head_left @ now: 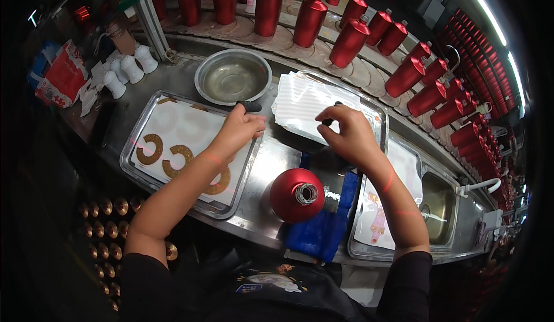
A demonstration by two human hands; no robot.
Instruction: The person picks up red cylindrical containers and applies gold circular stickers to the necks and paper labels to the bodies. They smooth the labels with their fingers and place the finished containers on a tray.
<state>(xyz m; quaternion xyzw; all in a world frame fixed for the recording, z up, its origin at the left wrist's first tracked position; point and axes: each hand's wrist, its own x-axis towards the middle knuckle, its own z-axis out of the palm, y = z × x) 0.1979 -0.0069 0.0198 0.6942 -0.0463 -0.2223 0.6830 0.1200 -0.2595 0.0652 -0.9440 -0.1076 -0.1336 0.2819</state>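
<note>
My left hand [239,130] hovers above the right edge of a metal tray [130,149], its fingers loosely bent and apart, a black cover on one fingertip. White sheets with gold C-shaped labels [177,159] lie in that tray. My right hand [351,130] is over a stack of white striped sheets [297,105]. Its thumb and forefinger, tipped in black, are apart with nothing visible between them. Between my forearms a red metallic bottle [288,198] stands with its bare threaded neck upward, next to a blue cloth [317,235]. Neither hand touches the bottle.
A metal bowl [206,94] of liquid sits behind the left tray. Red bottles [309,21] line a conveyor [283,46] along the back. Another tray with printed sheets [375,218] and a sink [441,206] are on the right. White caps [131,68] stand at far left.
</note>
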